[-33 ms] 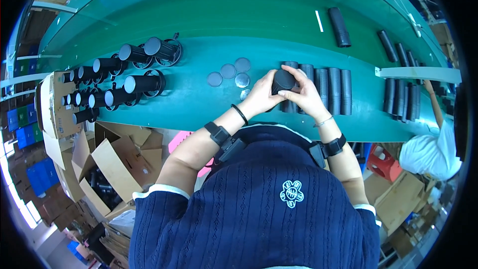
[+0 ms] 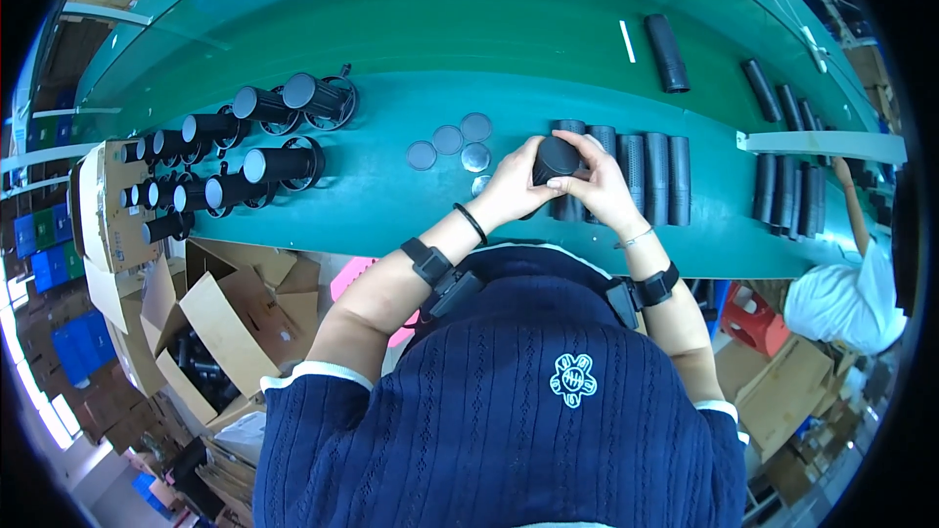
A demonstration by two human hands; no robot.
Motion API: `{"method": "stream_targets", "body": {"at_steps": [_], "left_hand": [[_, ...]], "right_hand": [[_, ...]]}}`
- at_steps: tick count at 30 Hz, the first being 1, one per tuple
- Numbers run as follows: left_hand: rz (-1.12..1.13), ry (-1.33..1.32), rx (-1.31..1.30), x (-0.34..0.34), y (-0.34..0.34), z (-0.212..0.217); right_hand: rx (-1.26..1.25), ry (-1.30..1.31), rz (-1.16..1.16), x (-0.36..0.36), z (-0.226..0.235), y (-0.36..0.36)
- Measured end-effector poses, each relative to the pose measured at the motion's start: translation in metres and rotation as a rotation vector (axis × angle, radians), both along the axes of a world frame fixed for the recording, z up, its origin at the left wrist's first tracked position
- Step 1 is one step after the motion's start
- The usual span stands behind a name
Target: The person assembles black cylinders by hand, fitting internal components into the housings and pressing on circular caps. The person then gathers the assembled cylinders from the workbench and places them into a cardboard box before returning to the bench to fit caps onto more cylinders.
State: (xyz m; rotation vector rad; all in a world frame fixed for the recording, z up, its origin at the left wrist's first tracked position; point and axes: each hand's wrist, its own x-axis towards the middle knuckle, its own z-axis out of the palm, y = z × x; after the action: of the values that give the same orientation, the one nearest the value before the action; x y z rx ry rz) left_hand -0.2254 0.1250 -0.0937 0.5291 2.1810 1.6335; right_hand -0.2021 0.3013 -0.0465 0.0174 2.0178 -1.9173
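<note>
Both my hands hold one black cylindrical tube [image 2: 556,158] upright over the green table [image 2: 391,205], its round end facing up. My left hand [image 2: 507,192] grips it from the left and my right hand [image 2: 608,192] wraps it from the right. Just behind and to the right of it, a row of several black tubes [image 2: 653,176] lies side by side. Several round grey caps [image 2: 450,142] lie on the table to the left of my hands. I wear a black band on each wrist.
Several black tubes on round bases [image 2: 279,164] lie at the left of the table. More tubes [image 2: 782,191] lie at the right, and one [image 2: 667,52] on the far green belt. Open cardboard boxes [image 2: 215,323] stand lower left. Another person in white [image 2: 841,298] works at right.
</note>
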Motion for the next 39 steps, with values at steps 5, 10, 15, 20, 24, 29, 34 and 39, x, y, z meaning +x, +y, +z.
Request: {"method": "stream_targets", "body": {"at_steps": [5, 10, 15, 20, 24, 29, 34, 39], "left_hand": [[-0.230, -0.201, 0.027, -0.014, -0.014, 0.011], [-0.434, -0.236, -0.151, -0.028, -0.026, 0.009], [-0.500, -0.214, -0.164, -0.027, -0.030, 0.011], [-0.544, -0.142, -0.316, -0.021, -0.038, 0.023], [-0.607, -0.114, -0.437, -0.007, -0.054, 0.024], [-0.521, -0.158, -0.379, 0.019, -0.080, 0.005], [-0.232, -0.203, -0.219, 0.029, -0.145, 0.017], [0.400, -0.405, 0.223, 0.046, -0.209, 0.040]], "right_hand": [[0.144, -0.014, 0.202, -0.011, 0.006, 0.026], [-0.074, -0.183, 0.277, -0.017, 0.002, 0.035], [0.033, -0.157, 0.389, -0.025, 0.013, 0.021], [0.212, -0.042, 0.491, -0.023, 0.021, 0.006], [0.526, 0.252, 0.675, -0.013, 0.035, -0.029], [0.485, 0.299, 0.615, -0.005, 0.002, -0.050], [0.382, 0.050, 0.400, -0.040, -0.047, -0.053], [0.635, 0.070, 0.422, -0.064, -0.087, -0.057]]}}
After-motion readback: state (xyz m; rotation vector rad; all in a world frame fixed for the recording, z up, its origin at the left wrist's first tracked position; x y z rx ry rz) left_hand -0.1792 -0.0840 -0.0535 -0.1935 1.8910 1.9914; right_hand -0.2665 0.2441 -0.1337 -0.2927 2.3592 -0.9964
